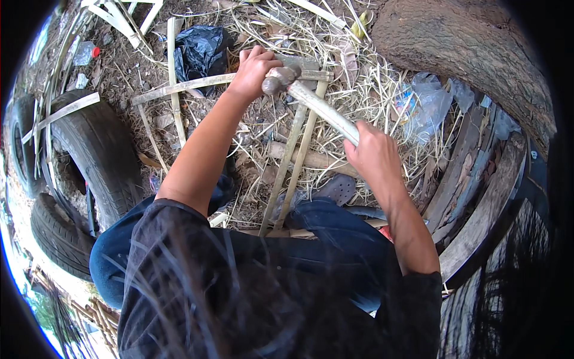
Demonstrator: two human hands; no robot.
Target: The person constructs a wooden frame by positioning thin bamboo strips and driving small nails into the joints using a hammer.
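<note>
My right hand [376, 154] is closed round the lower end of a pale-handled hammer [326, 112]. The metal hammer head is up beside my left wrist, over the crossing of the bamboo strips. My left hand [255, 73] has its fingers curled down at a flat bamboo strip [197, 85] that runs crosswise. Part of its grip is hidden behind the hand. Two long bamboo strips [286, 173] run from that crossing toward my legs. Another upright bamboo strip [174, 78] crosses the crosswise one at left. A greyish flat piece [301, 62] lies just beyond the hammer head.
Old tyres [98, 152] stand at left. A black plastic bag [200, 52] lies beyond the frame of strips. A thick tree trunk [460, 51] fills the far right, with clear plastic bags [427, 107] and weathered planks [478, 203] nearby. Shavings litter the soil. My shoe [336, 189] is close.
</note>
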